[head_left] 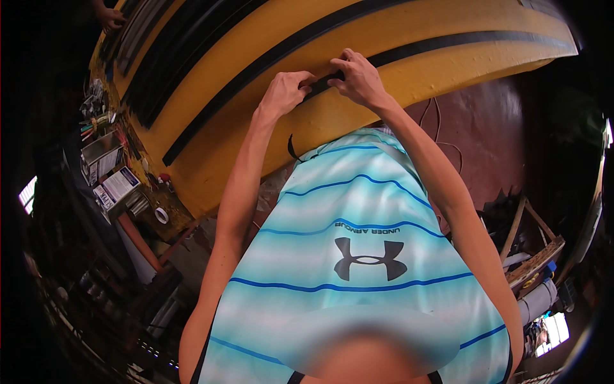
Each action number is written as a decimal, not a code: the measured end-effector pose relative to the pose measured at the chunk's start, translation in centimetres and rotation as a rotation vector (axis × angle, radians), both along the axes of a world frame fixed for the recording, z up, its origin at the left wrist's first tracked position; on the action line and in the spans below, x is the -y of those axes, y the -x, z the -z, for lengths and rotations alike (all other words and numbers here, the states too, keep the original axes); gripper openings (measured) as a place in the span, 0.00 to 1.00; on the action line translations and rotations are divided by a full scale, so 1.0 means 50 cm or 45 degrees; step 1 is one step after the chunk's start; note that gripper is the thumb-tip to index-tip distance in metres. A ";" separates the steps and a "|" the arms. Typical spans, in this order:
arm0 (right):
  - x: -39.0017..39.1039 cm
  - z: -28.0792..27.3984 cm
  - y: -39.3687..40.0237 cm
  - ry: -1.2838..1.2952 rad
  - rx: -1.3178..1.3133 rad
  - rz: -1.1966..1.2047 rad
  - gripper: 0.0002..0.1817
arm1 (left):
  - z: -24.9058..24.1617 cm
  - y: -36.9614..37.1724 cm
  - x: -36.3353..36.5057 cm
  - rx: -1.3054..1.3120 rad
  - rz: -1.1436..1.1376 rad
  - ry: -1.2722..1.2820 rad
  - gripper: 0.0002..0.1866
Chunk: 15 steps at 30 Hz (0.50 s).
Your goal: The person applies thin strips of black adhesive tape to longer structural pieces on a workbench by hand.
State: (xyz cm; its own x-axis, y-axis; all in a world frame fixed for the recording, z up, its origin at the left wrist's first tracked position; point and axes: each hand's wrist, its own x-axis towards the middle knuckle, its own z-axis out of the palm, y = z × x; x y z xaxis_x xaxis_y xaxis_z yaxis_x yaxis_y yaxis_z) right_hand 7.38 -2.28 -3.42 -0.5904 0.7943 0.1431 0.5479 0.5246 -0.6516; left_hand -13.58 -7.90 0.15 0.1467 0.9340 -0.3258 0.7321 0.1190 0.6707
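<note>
A long black strip (441, 46) curves along the near side of the yellow table (211, 185). My left hand (286, 93) is closed, with thumb and fingers bent onto the strip near its left end. Just to the right, my right hand (359, 78) pinches the same strip, its thumb on the near edge and its fingers over the far one. The left end of this strip is partly covered by my left hand. Beyond my hands lies a second black strip (240, 88), parallel to the first.
More dark strips (167, 64) lie farther back. Another person's hand (112, 20) is at the far left. Boxy tins (117, 185) and a white roll (162, 215) sit left of the table. A cable (438, 121) hangs at the right; a wooden frame (534, 256) stands behind.
</note>
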 end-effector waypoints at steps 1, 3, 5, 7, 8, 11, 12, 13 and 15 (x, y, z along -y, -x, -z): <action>0.001 -0.001 0.000 0.000 -0.001 0.003 0.17 | -0.004 0.002 -0.001 -0.001 0.003 0.000 0.17; 0.000 -0.002 0.000 0.029 0.029 -0.007 0.17 | -0.013 0.008 -0.004 -0.012 0.016 0.171 0.19; 0.000 -0.003 0.001 0.030 0.028 0.004 0.17 | -0.022 0.012 -0.004 0.018 -0.038 0.243 0.19; 0.002 -0.002 0.002 0.033 0.025 0.016 0.16 | -0.028 0.017 0.003 0.046 -0.092 0.317 0.19; 0.002 0.000 0.002 0.041 0.024 0.018 0.16 | -0.031 0.019 0.008 0.069 -0.149 0.325 0.19; 0.004 0.002 0.000 0.045 0.030 0.027 0.16 | -0.008 0.038 0.026 0.177 -0.270 0.351 0.18; 0.004 0.002 0.001 0.038 0.033 0.027 0.15 | -0.006 0.041 0.030 0.261 -0.342 0.365 0.17; 0.004 0.002 0.001 0.040 0.032 0.029 0.15 | -0.002 0.042 0.033 0.259 -0.340 0.366 0.17; 0.003 0.000 0.000 0.064 0.027 0.032 0.15 | 0.003 0.041 0.039 0.271 -0.340 0.290 0.16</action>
